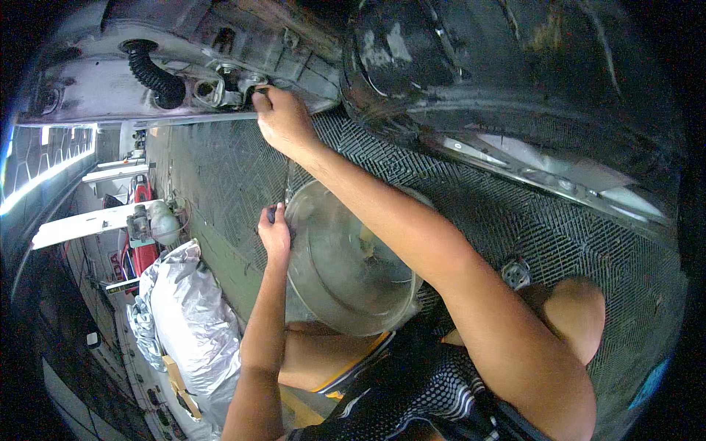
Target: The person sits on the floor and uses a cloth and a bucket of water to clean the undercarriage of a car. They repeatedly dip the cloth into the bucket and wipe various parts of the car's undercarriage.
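Observation:
My right hand is raised to the lower edge of a pale grey vehicle body panel. Its fingers are closed beside a metal bracket, around something dark that I cannot make out. Lower and nearer, my left hand is closed on a dark handle; a thin shaft seems to rise from it, but its kind is unclear. That hand is at the left rim of a round translucent tub, cloudy inside with a small yellowish patch. Left of the bracket, a black corrugated hose hangs from the panel.
A large black curved body part fills the upper right. Patterned dark matting covers the floor, with a small round metal part near my leg. At left are a silver-covered bundle, a white panel and red equipment.

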{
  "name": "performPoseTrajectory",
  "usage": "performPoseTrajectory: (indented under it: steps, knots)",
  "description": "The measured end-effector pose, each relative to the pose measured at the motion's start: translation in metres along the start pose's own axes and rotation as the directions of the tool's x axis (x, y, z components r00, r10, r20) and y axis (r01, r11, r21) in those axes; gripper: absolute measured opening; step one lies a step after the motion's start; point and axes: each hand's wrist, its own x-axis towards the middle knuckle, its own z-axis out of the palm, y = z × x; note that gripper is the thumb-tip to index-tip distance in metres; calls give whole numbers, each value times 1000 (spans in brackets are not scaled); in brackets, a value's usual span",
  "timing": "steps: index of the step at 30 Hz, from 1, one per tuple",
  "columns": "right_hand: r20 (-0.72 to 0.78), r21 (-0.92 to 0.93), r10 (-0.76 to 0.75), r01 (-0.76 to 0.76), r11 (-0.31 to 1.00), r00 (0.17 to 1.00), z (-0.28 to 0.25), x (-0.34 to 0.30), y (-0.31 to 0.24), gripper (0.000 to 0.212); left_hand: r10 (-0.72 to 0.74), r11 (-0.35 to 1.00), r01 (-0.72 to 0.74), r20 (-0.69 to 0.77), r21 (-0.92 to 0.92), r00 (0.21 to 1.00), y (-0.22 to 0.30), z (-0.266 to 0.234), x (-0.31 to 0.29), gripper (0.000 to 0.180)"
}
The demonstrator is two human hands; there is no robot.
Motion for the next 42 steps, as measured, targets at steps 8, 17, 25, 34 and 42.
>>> performPoseTrajectory:
  steps: [8, 17, 25, 34, 42]
  knots:
    - [5, -138, -29, 29, 990, 1000, -8, 6, 25, 31, -1, 1000, 1, -17, -7, 1000, -6, 3, 6, 36]
    - [87, 564, 354, -339, 753, 931, 14, 16, 1, 30, 81, 996, -82, -50, -23, 995, -15, 1, 5, 36]
    - [-303, 320, 259, -158, 934, 917, 29, 19, 33, 22, 155, 986, -160, -105, -40, 982, 1, 7, -1, 34]
    - [-353, 114, 352, -333, 936, 867, 32, 14, 1, 33, 72, 997, -72, -16, -13, 997, -17, 1, 7, 37]
    - [28, 73, 234, -236, 969, 972, 4, 8, 5, 36, 19, 993, -15, 30, -118, 999, -8, -1, 2, 36]
